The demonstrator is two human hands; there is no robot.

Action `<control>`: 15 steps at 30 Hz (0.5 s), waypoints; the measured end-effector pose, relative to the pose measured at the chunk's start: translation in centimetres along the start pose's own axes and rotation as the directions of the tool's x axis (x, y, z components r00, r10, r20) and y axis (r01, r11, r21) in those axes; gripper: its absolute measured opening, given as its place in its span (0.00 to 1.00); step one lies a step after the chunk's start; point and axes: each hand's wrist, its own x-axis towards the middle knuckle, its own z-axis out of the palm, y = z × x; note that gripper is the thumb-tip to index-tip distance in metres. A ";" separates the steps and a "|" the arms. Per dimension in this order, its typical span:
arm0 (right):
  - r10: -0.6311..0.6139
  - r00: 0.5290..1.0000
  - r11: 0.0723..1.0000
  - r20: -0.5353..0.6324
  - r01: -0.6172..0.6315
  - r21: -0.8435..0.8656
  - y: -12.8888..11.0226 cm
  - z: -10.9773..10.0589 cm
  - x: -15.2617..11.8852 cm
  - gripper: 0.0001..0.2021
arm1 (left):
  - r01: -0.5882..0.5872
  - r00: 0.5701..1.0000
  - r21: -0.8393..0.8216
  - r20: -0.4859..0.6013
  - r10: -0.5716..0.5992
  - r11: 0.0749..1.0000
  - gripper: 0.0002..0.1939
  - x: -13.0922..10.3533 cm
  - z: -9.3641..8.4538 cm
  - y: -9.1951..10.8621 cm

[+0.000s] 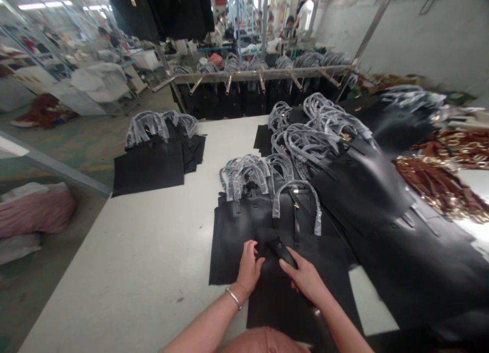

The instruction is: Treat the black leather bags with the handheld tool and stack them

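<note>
My right hand (303, 274) is closed round a dark handheld object (283, 251), its far end over a black leather panel (282, 297). Left of it, my left hand (251, 266) has its fingers curled and apart, with nothing visible between them, just above the black leather. Beyond both hands lie black bag pieces (233, 215) with handles (246, 172) wrapped in clear plastic. One wrapped handle (297, 187) arches upward, beside a narrow black strap (296, 223) with a gold-coloured clasp.
A large black leather pile (367, 190) rises on the right, near brown straps (439, 187) with metal fittings. More black pieces (148, 167) lie at the white table's (133, 261) far left. Behind stands a metal rack (244, 78); a person (305, 11) is in the background.
</note>
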 end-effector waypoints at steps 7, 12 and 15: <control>-0.098 0.994 0.994 -0.051 0.095 -0.062 -2.2 1.5 1.1 0.30 | 0.225 0.974 0.008 -0.043 -0.225 0.974 0.29 1.9 0.0 0.6; -0.121 0.992 0.987 0.020 0.122 -0.100 -3.1 1.7 2.0 0.27 | 0.331 0.941 0.036 -0.093 -0.326 0.943 0.12 3.2 -0.1 1.3; -0.118 0.991 0.984 0.055 0.124 -0.125 -3.9 1.7 2.6 0.27 | 0.370 0.922 -0.024 -0.112 -0.370 0.929 0.05 3.4 -0.1 1.4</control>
